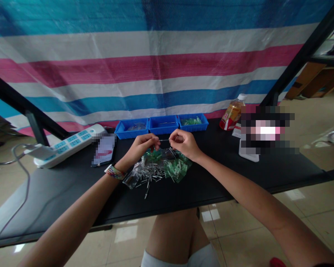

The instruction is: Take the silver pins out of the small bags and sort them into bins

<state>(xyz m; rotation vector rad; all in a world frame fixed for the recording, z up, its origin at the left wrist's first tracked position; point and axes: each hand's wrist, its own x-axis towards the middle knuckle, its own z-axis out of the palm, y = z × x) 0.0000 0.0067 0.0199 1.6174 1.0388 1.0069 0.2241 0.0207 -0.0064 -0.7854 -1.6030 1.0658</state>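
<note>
My left hand (145, 145) and my right hand (185, 144) face each other above the pile, fingertips pinched. Between them runs a thin metal pin-like piece (164, 140), gripped at either end; its exact kind is too small to make out. Below lie many loose slim metal pieces (153, 172) on clear plastic bags. Green plastic pieces (178, 168) rest in a bag under my right hand, with more green pieces (155, 155) beneath my left. Just behind the hands stand three joined blue bins: the left bin (118, 130), the middle bin (163, 130) and the right bin (195, 128), which holds green pieces.
On the left are a white power strip (75, 142) with a plugged-in charger and a phone (104, 149). A drink bottle (231, 114) and a white object (249, 154) stand right. A striped sheet (161, 66) hangs behind the black table (211, 189).
</note>
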